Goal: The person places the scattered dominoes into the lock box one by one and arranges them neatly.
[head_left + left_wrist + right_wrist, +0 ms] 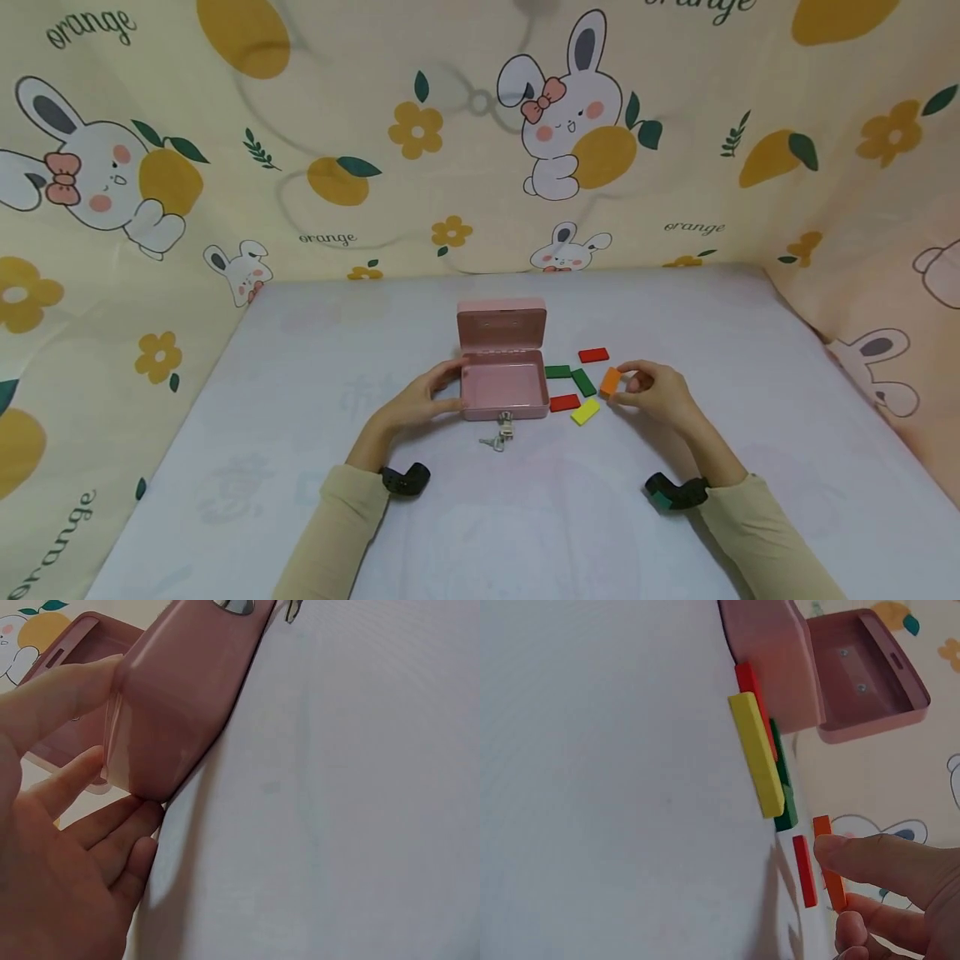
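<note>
A pink metal box [504, 415] stands on the table, its lid [501, 327] raised at the back and its inside bare. The left hand [420, 398] touches the box's left side with thumb and fingertips; in the left wrist view the fingers [71, 780] lie along that side. To the right of the box, the right hand [662, 397] pinches an orange block [831, 862] between thumb and fingers, above the tabletop. Between box and right hand lie a yellow block [585, 412], two green blocks [583, 382] and two red blocks [593, 355].
A small padlock [506, 427] hangs at the box's front, with keys [493, 442] beside it. The white-covered table [525, 525] reaches back to a fabric wall [450, 200] printed with rabbits and oranges. Dark wrist cameras [678, 492] sit on both wrists.
</note>
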Demonstrator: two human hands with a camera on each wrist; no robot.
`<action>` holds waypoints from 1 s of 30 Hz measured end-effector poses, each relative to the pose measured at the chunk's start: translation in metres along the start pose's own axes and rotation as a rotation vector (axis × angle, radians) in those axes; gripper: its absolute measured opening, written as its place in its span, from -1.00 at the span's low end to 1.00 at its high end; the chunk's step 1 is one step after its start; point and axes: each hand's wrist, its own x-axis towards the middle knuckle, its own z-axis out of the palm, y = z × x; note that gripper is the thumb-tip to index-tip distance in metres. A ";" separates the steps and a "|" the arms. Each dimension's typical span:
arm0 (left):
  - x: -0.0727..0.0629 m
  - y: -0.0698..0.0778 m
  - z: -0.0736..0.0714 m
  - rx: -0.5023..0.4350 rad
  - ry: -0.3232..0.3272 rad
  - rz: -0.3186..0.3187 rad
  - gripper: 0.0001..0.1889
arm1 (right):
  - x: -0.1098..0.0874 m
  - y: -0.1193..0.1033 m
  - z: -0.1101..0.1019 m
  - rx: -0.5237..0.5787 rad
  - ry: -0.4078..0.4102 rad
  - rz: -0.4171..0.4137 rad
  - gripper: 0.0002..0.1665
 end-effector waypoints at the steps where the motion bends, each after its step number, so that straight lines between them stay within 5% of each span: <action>1: 0.000 0.000 0.000 -0.003 0.000 0.002 -0.28 | 0.001 -0.001 0.000 0.000 -0.001 -0.006 -0.46; 30: -0.002 0.006 0.001 -0.047 -0.001 -0.048 -0.28 | 0.014 -0.038 0.013 0.065 -0.071 -0.090 -0.44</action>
